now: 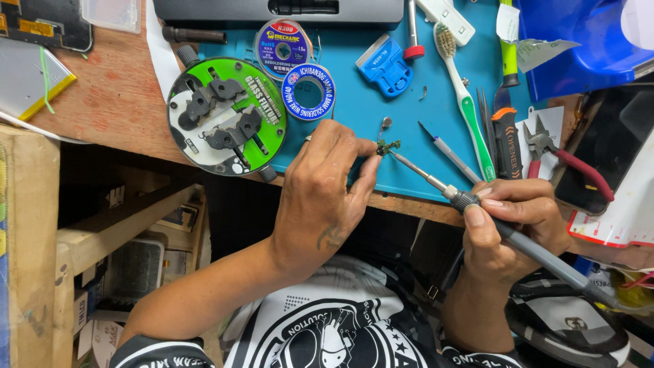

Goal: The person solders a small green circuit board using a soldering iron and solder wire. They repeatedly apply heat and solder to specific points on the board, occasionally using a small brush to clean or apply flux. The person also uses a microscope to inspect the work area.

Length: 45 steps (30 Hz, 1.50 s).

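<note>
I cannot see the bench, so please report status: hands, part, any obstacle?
Left hand pinches small part over blue mat. Right hand holds soldering iron, tip at part. Probe lies beside the iron.

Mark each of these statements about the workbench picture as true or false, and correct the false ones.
1. The right hand holds a soldering iron. True.
2. The left hand pinches a small green part at its fingertips. True.
3. The iron's tip points away from the small green part. False: the tip reaches toward it, close to touching.
4. The toothbrush lies on the bare wood. False: it lies on the blue mat.
5. A round green fixture sits left of the left hand. True.
6. The red-handled pliers are in the left hand. False: they lie at the right, untouched.
</note>
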Motion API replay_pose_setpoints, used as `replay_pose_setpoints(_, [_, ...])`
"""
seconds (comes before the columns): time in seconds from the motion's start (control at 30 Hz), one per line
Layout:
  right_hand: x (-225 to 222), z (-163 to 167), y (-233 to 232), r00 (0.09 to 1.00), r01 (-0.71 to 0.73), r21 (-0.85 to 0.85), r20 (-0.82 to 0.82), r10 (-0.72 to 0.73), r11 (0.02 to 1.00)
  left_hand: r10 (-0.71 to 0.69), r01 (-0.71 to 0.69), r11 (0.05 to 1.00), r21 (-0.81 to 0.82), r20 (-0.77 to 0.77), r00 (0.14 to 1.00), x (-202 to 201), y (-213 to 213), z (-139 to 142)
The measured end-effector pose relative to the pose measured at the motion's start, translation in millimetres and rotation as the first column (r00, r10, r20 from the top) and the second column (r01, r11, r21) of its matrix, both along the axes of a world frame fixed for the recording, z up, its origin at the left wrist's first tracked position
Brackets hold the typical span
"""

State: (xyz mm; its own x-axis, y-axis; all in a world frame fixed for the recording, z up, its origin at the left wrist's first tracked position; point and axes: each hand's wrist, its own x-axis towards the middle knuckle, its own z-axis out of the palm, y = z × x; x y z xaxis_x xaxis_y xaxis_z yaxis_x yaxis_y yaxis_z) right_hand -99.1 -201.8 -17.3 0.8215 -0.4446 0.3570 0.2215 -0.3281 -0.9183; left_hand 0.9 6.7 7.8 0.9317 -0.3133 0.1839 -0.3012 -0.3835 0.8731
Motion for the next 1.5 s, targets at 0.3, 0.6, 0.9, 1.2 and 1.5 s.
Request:
replay_pose_setpoints(0.3, [-1, -2, -5, 0.998, -0.058, -0.028, 0.009, 0.058, 0.998, 0.003, -0.004, 1.000, 0.003, 0.006, 1.000, 0, -1, -1])
replay_pose_setpoints(0.6, [-1, -10, -6, 0.996, -0.036, 0.103, 0.087, 0.027, 0.994, -0.004, 0.004, 1.000, -0.004, -0.023, 1.000, 1, 0, 0])
replay_pose_setpoints(0.9, [-6, -14, -9, 0.995, -0.016, 0.210, 0.096, -0.004, 0.978, -0.009, 0.009, 1.000, 0.001, -0.036, 0.999, 2, 0, 0])
replay_pose_setpoints(1.2, [-6, -15, -11, 0.997, -0.011, 0.194, 0.082, -0.005, 0.981, -0.019, 0.019, 1.000, 0.005, -0.039, 0.999, 2, 1, 0])
replay_pose_setpoints(1.5, [-4, -13, -9, 0.998, 0.006, 0.175, 0.063, -0.017, 0.985, -0.015, 0.015, 1.000, -0.004, -0.028, 0.999, 1, 1, 0])
